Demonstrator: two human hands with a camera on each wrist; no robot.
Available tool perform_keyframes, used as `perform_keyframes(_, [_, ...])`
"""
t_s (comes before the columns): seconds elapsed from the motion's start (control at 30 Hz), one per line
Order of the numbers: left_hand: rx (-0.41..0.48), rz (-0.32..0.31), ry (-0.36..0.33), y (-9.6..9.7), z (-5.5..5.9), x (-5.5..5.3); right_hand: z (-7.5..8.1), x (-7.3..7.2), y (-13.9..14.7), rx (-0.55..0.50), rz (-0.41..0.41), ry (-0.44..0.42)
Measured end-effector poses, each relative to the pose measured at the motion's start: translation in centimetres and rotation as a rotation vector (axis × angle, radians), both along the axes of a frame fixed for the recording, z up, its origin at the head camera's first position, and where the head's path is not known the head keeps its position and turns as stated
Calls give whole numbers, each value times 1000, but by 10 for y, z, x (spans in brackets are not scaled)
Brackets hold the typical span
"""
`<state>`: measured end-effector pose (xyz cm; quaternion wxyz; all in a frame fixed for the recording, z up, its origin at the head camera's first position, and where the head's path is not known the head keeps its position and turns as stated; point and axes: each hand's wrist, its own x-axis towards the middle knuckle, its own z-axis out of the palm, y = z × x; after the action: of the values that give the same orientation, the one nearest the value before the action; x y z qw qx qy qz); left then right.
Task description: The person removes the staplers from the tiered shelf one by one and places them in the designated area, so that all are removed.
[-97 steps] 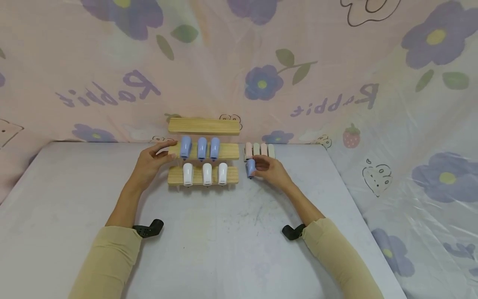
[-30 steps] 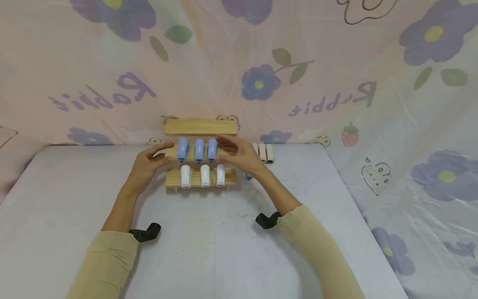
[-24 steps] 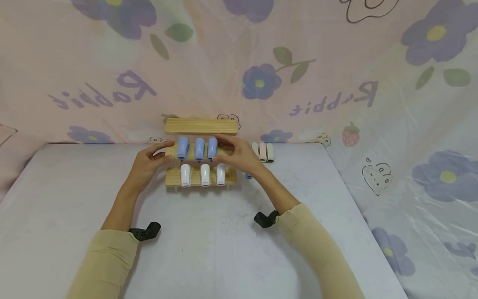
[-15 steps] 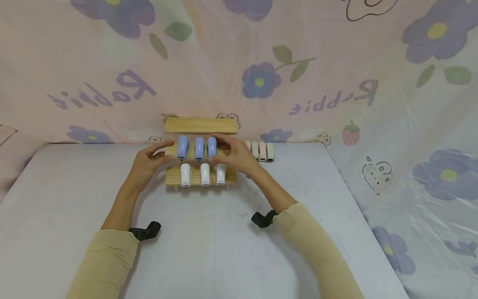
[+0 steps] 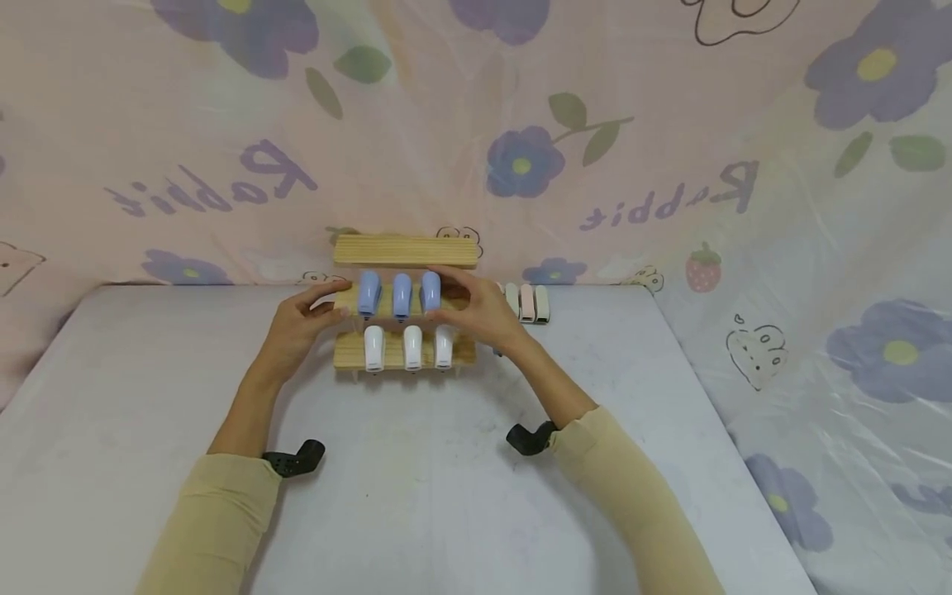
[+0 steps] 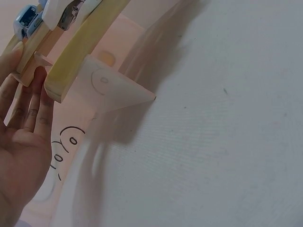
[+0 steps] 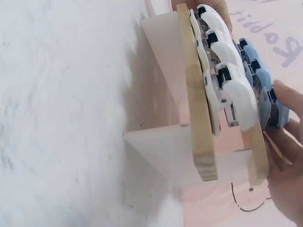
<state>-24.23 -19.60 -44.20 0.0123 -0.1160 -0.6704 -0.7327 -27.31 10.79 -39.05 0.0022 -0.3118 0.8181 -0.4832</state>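
Observation:
A tiered rack with wooden shelves (image 5: 405,249) and clear side supports stands at the back of the table. My left hand (image 5: 297,326) grips the left end of its middle shelf, thumb in front, as the left wrist view also shows. On that shelf sit three blue mini staplers (image 5: 402,296). My right hand (image 5: 482,312) pinches the rightmost blue stapler (image 5: 430,291), thumb at its front and fingers behind. Three white mini staplers (image 7: 236,97) stand along the bottom shelf. Another blue stapler (image 5: 498,352) on the table is mostly hidden by my right hand.
Right of the rack, pink and pale green staplers (image 5: 527,303) stand in a row on the white table (image 5: 416,512), partly behind my right hand. A flowered cloth (image 5: 416,149) hangs just behind the rack.
My right hand has left the blue stapler on the table and moved left to the rightmost one on the middle shelf, which has shifted slightly right. My left hand stays on the shelf end.

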Motion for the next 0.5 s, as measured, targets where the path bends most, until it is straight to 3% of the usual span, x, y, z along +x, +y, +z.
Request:
perform_keyframes(0.2, [-17, 4, -23, 3, -2, 1, 0, 4, 10, -88, 41, -70])
perform_keyframes(0.5, [-29, 20, -27, 1, 0, 2, 7, 9, 21, -99, 25, -106])
